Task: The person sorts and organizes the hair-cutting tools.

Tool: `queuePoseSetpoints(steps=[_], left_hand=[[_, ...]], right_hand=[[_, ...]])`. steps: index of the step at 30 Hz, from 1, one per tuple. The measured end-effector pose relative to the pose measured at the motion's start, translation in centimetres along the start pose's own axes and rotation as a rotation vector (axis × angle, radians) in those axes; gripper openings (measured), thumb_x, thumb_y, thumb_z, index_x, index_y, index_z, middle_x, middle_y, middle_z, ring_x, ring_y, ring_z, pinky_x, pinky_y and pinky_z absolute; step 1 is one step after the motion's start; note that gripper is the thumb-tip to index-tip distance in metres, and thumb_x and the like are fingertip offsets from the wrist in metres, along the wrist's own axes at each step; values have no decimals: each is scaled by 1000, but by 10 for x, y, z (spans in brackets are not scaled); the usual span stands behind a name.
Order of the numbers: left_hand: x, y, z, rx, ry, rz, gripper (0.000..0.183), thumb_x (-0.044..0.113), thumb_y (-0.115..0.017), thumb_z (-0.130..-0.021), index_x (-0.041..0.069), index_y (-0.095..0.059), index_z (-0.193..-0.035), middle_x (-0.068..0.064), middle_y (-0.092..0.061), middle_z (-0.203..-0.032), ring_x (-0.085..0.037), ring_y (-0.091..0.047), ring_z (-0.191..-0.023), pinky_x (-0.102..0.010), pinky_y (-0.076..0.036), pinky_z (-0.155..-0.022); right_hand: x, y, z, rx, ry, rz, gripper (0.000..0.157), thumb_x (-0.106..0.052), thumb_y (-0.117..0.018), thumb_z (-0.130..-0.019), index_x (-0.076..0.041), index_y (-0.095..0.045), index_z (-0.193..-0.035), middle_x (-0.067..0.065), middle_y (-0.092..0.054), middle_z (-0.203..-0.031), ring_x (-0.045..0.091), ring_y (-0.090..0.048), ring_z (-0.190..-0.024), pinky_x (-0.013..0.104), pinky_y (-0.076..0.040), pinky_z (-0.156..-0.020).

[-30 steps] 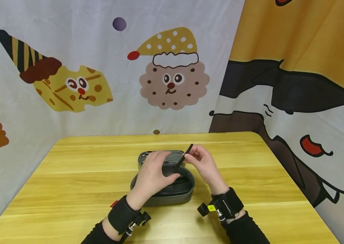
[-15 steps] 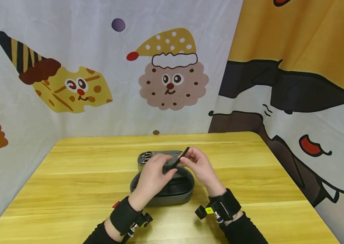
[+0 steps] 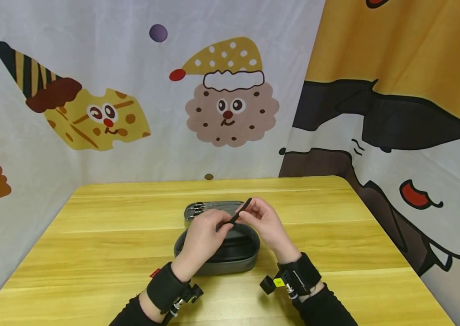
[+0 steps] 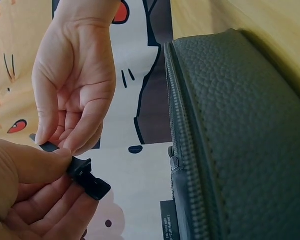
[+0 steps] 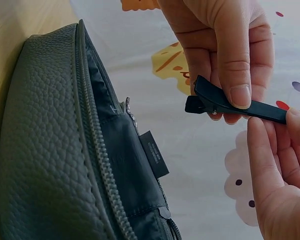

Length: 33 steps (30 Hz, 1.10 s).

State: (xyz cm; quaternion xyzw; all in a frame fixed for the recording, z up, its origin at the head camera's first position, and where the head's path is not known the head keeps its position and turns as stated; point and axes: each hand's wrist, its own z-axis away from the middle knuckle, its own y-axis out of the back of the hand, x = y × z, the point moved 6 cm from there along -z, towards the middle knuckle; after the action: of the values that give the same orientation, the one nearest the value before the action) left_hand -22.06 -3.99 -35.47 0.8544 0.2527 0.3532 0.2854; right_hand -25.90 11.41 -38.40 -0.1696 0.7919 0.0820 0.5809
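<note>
Over the case, both hands hold a slim black hair clip (image 3: 241,211). In the right wrist view, my left hand (image 3: 203,235) pinches the hair clip (image 5: 215,96) near its lever end, thumb on top. My right hand (image 3: 266,224) has its thumb and fingertips at the narrow tip. The clip's lever end points away from the right hand in the left wrist view. Below the hands stands an oval dark grey zippered case (image 3: 226,268), its lid (image 3: 223,206) folded back, with black contents inside. The left hand hides part of the case.
Several scissors (image 3: 198,207) with metal finger rings sit in the opened lid. A small black label (image 5: 154,154) sticks out from the case's edge. The wooden table (image 3: 103,240) ends at a cartoon-printed curtain (image 3: 165,149) behind and to the right.
The hair clip has come lower and a little to the left with my right hand. My left fingers and thumb have closed from a wide spread to a pinch on it.
</note>
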Motion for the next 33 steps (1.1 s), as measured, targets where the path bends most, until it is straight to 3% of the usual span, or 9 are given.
queuePoseSetpoints(steps=[17,25,33], left_hand=[[-3,0,0,-23,-15,-14,13,7,-80,-83,13,-74,-92,1,-68,-87,-13,-62,-76,-28,-51,-67],[-9,2,0,-18,16,-2,13,5,-81,-82,13,-73,-89,1,-68,-83,-14,-63,-74,-31,-51,-67],[-13,1,3,-47,19,-37,12,6,-80,-83,13,-75,-91,0,-68,-85,-16,-64,-77,-31,-52,-69]], right_hand=[[0,2,0,-45,9,76,16,0,-61,-97,13,-56,-104,8,-66,-100,21,-65,-90,54,-51,-89],[1,11,2,-20,-53,336,14,-9,-67,-95,-1,-63,-106,12,-67,-106,24,-65,-98,37,-53,-88],[2,20,4,-66,-51,546,25,-13,-69,-94,0,-64,-115,17,-67,-113,33,-62,-111,50,-46,-100]])
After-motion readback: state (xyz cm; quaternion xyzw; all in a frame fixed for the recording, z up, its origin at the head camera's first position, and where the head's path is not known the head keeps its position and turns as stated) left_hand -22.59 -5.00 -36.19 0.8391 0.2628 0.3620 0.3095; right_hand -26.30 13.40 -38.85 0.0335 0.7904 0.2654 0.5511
